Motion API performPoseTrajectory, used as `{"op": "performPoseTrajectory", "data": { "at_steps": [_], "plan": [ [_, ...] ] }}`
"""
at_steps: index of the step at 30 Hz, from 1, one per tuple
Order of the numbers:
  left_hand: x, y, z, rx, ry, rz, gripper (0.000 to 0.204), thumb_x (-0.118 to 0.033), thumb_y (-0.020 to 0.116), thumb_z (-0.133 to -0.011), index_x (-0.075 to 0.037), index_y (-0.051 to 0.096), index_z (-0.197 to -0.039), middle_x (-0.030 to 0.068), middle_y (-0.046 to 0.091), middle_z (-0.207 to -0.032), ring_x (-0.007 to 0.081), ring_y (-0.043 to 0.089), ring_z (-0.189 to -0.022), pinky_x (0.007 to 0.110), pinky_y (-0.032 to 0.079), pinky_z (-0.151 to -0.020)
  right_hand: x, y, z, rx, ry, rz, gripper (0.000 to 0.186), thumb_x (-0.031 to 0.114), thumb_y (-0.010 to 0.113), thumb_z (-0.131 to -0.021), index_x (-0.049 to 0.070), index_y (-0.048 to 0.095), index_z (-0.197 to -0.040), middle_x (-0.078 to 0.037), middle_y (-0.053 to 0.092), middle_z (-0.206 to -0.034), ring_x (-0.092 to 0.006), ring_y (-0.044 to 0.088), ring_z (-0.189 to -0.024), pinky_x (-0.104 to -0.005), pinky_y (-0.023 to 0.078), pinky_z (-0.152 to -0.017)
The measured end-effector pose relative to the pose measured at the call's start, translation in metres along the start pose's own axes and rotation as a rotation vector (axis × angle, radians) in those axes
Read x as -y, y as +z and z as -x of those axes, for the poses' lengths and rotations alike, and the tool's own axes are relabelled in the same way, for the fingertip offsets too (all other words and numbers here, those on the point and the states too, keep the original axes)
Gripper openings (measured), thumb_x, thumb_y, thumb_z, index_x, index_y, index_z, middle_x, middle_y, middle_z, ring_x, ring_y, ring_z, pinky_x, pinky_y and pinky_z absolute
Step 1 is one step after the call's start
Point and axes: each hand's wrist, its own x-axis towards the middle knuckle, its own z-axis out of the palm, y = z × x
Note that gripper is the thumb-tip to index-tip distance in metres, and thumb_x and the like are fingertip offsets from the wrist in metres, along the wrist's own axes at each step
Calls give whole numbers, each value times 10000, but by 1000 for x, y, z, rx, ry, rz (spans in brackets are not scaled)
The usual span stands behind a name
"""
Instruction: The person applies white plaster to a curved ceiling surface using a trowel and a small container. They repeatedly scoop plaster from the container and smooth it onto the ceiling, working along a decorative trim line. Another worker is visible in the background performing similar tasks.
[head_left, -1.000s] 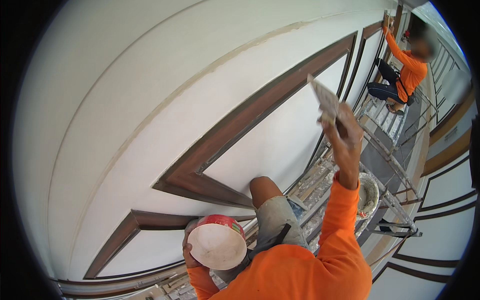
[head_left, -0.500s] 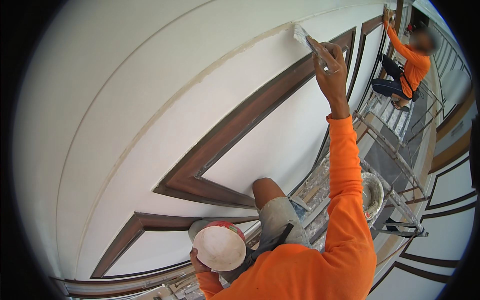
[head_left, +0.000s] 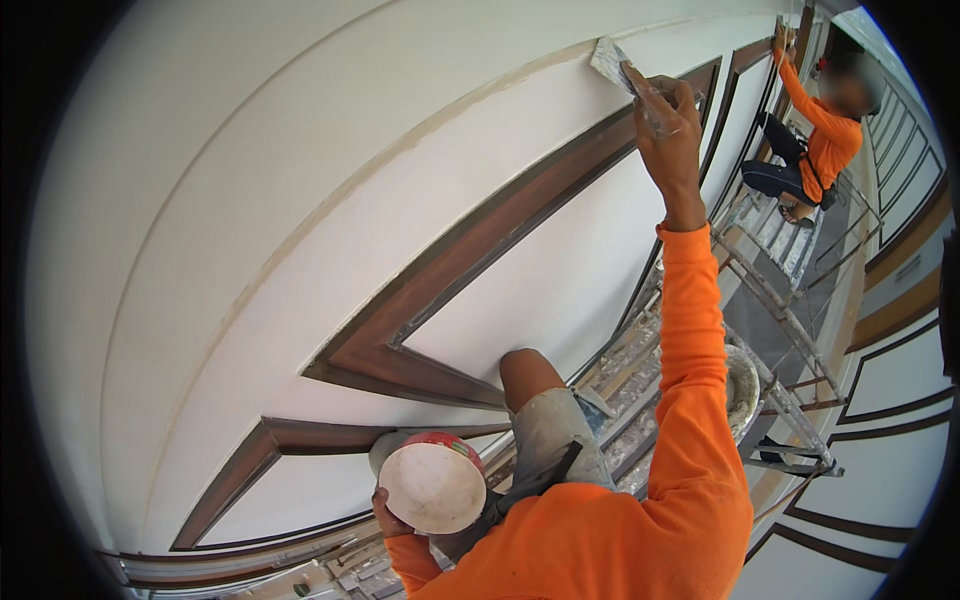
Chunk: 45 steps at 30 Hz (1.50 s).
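My right hand (head_left: 668, 130) is raised at the upper middle, its fingers closed round a putty knife (head_left: 612, 66). The knife's broad, whitish blade lies at the wall, by the upper end of a long beige filler strip (head_left: 400, 147) that curves across the white wall (head_left: 450, 210). Low in the view, my left hand (head_left: 390, 513) grips the left rim of a round white bowl (head_left: 432, 488). A thin whitish film coats the bowl's inside, and a red patch shows behind its far edge. Most of the left fingers are hidden under the bowl.
Dark brown moulding (head_left: 380, 360) frames the wall panels. A paint-spattered scaffold (head_left: 790, 310) stretches along the right, with a whitish bucket (head_left: 742, 385) beside my right arm. Farther off, another person in an orange shirt (head_left: 835, 140) sits on the scaffold, arms raised to the wall.
The putty knife has shifted slightly right, and its blade shows broader and more face-on. The bowl and left hand appear slightly farther left as the whole view shifts a little.
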Motion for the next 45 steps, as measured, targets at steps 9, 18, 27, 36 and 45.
{"op": "performPoseTrajectory", "data": {
  "at_steps": [9,18,27,36,45],
  "plan": [
    [-1,-3,0,36,-16,38,904,-534,736,-820,42,515,-1482,225,651,-1372,387,664,-1217,497,557,-1039,-5,-45,-15,134,-2,142,418,22,708,-925,128,764,-1325,-132,690,-1089,-270,708,-934,-381,568,-834],
    [-1,-8,-1,58,10,-35,951,-551,724,-809,40,474,-1510,238,605,-1424,383,631,-1265,497,532,-1066,-2,-39,-32,232,47,200,430,104,696,-948,184,736,-1368,-119,680,-1054,-269,706,-897,-402,568,-858],
    [-6,0,-4,85,20,-65,941,-580,732,-775,31,495,-1451,230,629,-1361,363,643,-1234,461,540,-1039,14,-35,-31,271,3,323,448,114,677,-975,220,722,-1408,-122,701,-1129,-245,698,-984,-409,553,-904],
    [-10,9,-4,67,18,-6,907,-558,763,-761,14,518,-1420,237,623,-1397,373,656,-1230,482,562,-1041,35,-55,-41,262,-68,358,485,83,687,-907,234,748,-1364,-113,692,-1060,-285,715,-898,-422,577,-833],
    [-14,20,-4,94,21,34,894,-538,788,-746,8,530,-1405,228,633,-1385,362,662,-1222,485,563,-1041,32,-50,-42,296,-80,479,518,105,669,-919,308,726,-1392,-106,678,-1050,-264,703,-884,-439,569,-819]
  ]
}}
